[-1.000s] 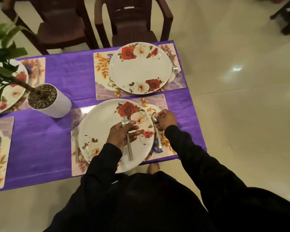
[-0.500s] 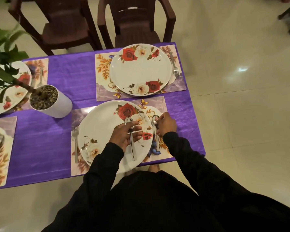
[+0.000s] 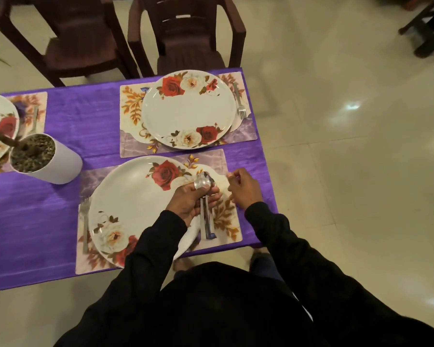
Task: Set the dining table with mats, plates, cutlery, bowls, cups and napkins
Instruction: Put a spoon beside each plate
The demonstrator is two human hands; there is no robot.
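A rose-patterned plate lies on the near floral mat, with a fork on its left. My left hand hovers over the plate's right edge, shut on a spoon whose handle points toward me. A second spoon handle runs alongside it on the mat; I cannot tell whether my hand holds that one too. My right hand is above the mat's right side with loosely curled fingers and nothing in it. The far mat carries a matching plate and a fork.
A white plant pot stands on the purple tablecloth left of the near setting. Another plate on a mat sits at the far left. Two dark chairs stand behind the table. The table's right edge is just beyond my right hand.
My left hand has carried its spoon rightward from the plate's middle to the plate's right edge. My right hand has come off the spoon on the mat and moved right.
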